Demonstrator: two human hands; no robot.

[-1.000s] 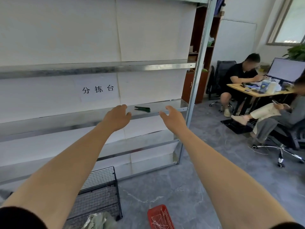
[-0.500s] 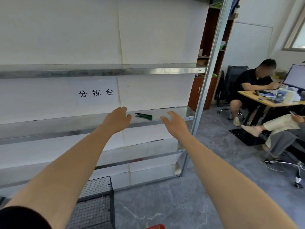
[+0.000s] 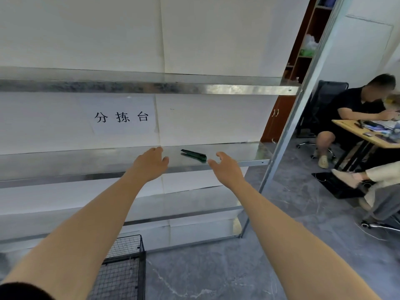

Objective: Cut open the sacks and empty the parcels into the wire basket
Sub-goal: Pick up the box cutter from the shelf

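From my remote seat I count two bare hands, one green cutter, one wire basket, one paper label and three shelf boards on the metal rack [image 3: 279, 163]; off at 3 o'clock one person in a black top [image 3: 355, 109] sits at a desk [image 3: 355, 131], and the legs of a second person [image 3: 381, 174] show below it. The green cutter [image 3: 193, 155] lies flat on the middle shelf [image 3: 86, 163], between my hands: at 3 o'clock from the left hand [image 3: 151, 162] and at 10 o'clock from the right hand [image 3: 227, 167]. Its long axis runs from 10 o'clock to 4 o'clock, roughly along the shelf, with the left end farther back; I cannot tell which end carries the blade. The left hand's fingers lie close together, loosely bent, holding nothing. The right hand's fingers are spread, thumb wide, holding nothing and just short of the cutter. Compared with half a second ago, the right thumb has closed some of the gap to the cutter's near end, and the sliver of red at the bottom edge has left my view. The wire basket [image 3: 125, 267] stands on the floor at 7 o'clock, the paper label [image 3: 122, 118] hangs at 11 o'clock.
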